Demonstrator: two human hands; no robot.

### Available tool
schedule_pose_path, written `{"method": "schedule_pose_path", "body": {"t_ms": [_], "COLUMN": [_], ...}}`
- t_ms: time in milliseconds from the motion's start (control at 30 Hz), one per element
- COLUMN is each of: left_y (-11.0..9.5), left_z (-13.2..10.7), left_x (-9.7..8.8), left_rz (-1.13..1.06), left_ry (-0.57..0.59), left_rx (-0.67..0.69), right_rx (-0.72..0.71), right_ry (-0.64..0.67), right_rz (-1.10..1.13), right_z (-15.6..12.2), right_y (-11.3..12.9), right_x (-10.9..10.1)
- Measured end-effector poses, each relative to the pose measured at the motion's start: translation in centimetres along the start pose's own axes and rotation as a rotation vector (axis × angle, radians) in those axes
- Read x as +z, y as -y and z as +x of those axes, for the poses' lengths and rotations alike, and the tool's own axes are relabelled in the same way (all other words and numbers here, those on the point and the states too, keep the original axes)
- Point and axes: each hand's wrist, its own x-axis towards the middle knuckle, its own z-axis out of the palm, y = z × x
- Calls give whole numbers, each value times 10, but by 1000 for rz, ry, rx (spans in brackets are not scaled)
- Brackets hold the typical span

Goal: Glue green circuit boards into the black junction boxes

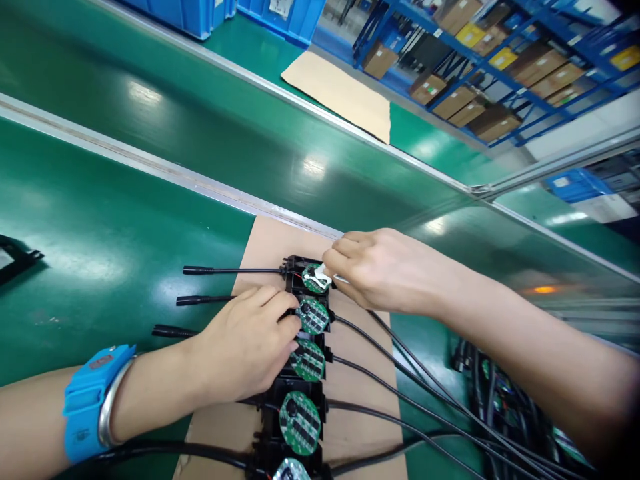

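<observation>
A brown cardboard sheet [350, 373] lies flat on the shiny green table [125, 267]. On it sits a row of black plastic holders [300, 267], each with a round green circuit board [300, 423] on top and thin black cables [400, 387] running off both sides. The left hand [245, 350] rests curled on the row, fingertips pressed on the second board [314, 316]; its wrist wears a blue strap [87, 400] and a silver bangle [107, 407]. The right hand [385, 270] pinches a small white thing [323, 275] against the top board [313, 280]. I cannot tell what it is. Farther off lie another cardboard piece [340, 93], blue bins [200, 13] and blue shelves [500, 67] full of brown boxes. A heap of dark cables [500, 393] sits just right of the sheet.
</observation>
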Motion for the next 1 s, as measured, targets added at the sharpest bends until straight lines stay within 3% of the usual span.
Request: {"method": "schedule_pose_path", "body": {"t_ms": [133,233,333,400,633,1000], "left_y": [0,0,-1,-2,-1,2], "left_z": [-1,-2,-3,-3,0,1], "left_x": [-1,-1,0,0,-4,-1], "left_rz": [-7,-12,-10,-17,-23,-31], "left_ry": [-11,-19,-26,-45,-103,-54], "left_rx": [4,4,7,-2,-121,-124], "right_rx": [115,229,223,192,35,-114], "right_ry": [-11,-132,-259,-256,-206,-170], "right_rz": [142,345,509,560,424,261], "right_z": [-12,-26,-34,-35,-18,-2], "right_y": [-3,3,20,31,48,48], "right_x": [-5,-9,-9,-5,6,0]}}
